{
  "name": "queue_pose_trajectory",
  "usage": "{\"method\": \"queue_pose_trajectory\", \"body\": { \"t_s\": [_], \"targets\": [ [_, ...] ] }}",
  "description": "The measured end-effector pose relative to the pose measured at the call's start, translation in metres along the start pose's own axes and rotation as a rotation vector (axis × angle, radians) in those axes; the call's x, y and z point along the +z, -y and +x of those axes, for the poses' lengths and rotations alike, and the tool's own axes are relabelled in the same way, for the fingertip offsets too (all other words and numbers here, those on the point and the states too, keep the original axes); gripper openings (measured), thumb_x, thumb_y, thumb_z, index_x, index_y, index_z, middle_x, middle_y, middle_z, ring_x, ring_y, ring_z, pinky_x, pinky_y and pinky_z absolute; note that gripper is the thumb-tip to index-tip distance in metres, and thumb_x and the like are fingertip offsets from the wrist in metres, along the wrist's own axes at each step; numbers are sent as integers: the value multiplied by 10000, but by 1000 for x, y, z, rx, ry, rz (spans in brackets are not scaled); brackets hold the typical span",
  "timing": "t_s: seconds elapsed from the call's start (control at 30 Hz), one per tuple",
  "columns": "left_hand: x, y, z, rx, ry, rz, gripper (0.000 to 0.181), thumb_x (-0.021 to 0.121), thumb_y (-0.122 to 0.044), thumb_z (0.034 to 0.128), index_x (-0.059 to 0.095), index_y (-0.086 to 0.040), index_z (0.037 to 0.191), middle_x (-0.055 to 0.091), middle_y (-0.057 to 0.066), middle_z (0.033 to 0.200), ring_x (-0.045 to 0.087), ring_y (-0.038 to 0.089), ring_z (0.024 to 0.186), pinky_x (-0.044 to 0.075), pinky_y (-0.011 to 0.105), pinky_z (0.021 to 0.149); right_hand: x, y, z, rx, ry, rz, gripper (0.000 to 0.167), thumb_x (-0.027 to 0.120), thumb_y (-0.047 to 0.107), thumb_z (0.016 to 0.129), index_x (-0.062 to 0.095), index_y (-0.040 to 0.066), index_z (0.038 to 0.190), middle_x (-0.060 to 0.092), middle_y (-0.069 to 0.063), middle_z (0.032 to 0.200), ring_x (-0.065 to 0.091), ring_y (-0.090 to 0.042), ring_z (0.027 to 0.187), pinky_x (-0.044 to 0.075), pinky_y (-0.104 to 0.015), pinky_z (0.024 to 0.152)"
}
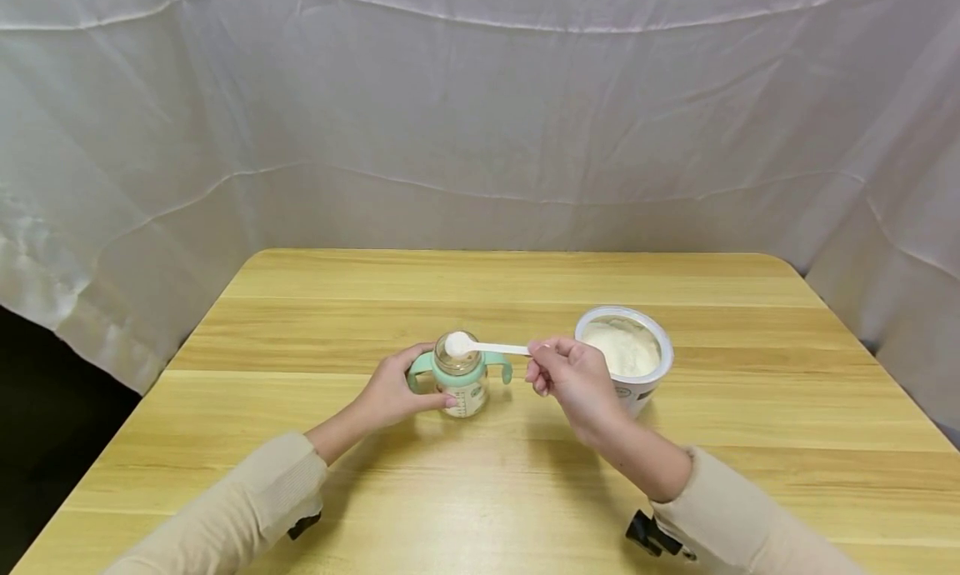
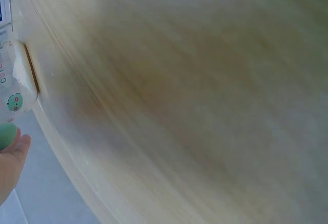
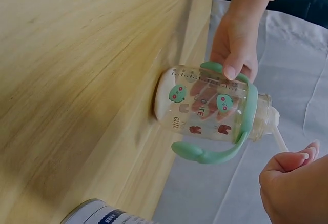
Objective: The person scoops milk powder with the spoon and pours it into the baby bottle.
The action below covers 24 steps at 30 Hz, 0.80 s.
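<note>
A clear baby bottle (image 1: 462, 392) with a green two-handled ring stands uncapped on the table, with white powder at its bottom in the right wrist view (image 3: 165, 98). My left hand (image 1: 397, 387) grips its left side, thumb in front and fingers around behind the handle. My right hand (image 1: 573, 379) pinches the end of a white scoop (image 1: 498, 348). The scoop's bowl, heaped with white powder, is over the bottle's mouth. In the left wrist view, part of my left hand (image 2: 11, 165) shows beside the green handle (image 2: 7, 135).
An open tub (image 1: 624, 350) of pale powder stands right of the bottle, partly behind my right hand. The wooden table (image 1: 480, 492) has light curtains (image 1: 480, 108) behind and around it.
</note>
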<state>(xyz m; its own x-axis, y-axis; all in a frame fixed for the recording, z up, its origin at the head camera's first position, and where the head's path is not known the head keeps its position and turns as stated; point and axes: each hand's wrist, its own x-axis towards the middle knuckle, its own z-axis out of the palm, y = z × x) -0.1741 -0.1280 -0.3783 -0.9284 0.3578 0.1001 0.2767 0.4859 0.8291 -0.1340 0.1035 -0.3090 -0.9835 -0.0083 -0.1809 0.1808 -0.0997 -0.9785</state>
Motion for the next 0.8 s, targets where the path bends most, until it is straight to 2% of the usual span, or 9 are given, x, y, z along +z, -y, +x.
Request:
{"method": "queue_pose_trajectory", "body": {
  "t_s": [0.2,0.53,0.8],
  "targets": [
    [0,1,1,1,1,-2,693,826,-251,682,527,-89,1285,628,79,1209,556,270,1147,454,468,982,2,-3,0,-21,-21,-63,140,526,75,920,528,10,796,558,44,577,478,-66,536,431,-152,518],
    [0,2,1,-6,-5,-3,699,830,-251,675,530,-91,1285,629,78,1208,560,259,1135,463,454,964,2,-4,1,-49,-28,-131,118,529,64,919,561,-48,896,569,54,568,484,-56,534,436,-145,521],
    [0,1,1,-19,1,-24,693,829,-240,676,529,-98,1284,635,73,1193,568,240,1109,467,440,961,1,-4,0,-134,-18,-238,152,545,57,910,588,-88,927,584,52,574,499,-51,538,437,-150,500]
  ]
}}
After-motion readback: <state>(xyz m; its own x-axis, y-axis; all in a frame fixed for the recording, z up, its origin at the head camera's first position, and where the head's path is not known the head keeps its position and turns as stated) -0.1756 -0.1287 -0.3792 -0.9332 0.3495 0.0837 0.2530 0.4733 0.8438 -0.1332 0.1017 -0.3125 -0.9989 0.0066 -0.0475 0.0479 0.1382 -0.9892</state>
